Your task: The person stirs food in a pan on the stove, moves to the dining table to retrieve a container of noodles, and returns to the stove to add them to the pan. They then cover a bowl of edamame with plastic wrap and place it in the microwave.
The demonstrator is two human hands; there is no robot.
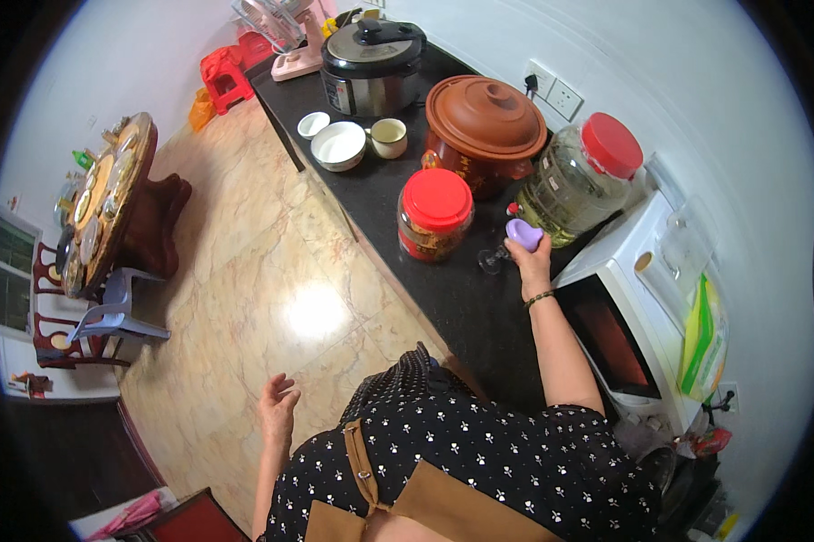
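My right hand (534, 263) grips a small purple plastic item (523, 233) above the black countertop (461, 305); its exact kind is not plain. Beside my fingers is a small clear glass item (490, 260), partly hidden by the hand. Just beyond stands a large glass jar (569, 183) with a red lid, a small red tap and greenish contents. A shorter red-lidded jar (436, 215) is to the left, in front of a lidded brown clay pot (481, 129). Away from the counter, my left hand (279, 406) hangs over the tiled floor with its fingers apart, holding nothing.
A white microwave oven (610, 325) stands right of my arm, with a roll and a green-and-white packet on top. Farther along are a mug (388, 138), white bowls (338, 145), an electric pressure cooker (373, 68) and a pink fan (302, 54). A plastic chair (119, 305) stands by the round table (146, 142).
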